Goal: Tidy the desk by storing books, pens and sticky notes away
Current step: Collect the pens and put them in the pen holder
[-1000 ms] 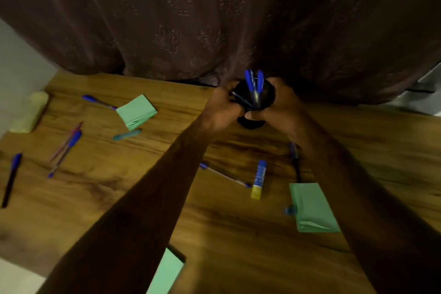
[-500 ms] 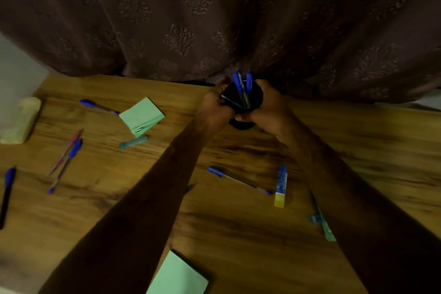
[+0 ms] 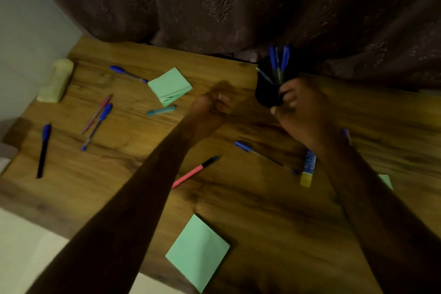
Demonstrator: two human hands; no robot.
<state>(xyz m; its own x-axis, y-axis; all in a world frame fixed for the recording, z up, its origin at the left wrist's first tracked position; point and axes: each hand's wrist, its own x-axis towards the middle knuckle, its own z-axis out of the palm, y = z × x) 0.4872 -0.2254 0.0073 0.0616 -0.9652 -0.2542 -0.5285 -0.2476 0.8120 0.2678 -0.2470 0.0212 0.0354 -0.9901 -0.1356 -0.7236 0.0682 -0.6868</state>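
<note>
Right hand (image 3: 301,112) fingers clamp the pen cup (image 3: 266,89); left hand (image 3: 211,105) fingers curl together, empty. Three sticky pads (image 3: 170,85) and at least seven loose pens (image 3: 194,172) lie on the table (image 3: 262,212).

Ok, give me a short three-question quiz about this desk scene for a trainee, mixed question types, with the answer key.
1. Which hand grips the black cylindrical pen holder?
2. True or false: the left hand is apart from the holder.
3. The capped pens standing in the holder are: A red, B blue, C green.
Key: 1 the right hand; 2 true; 3 B.
</note>
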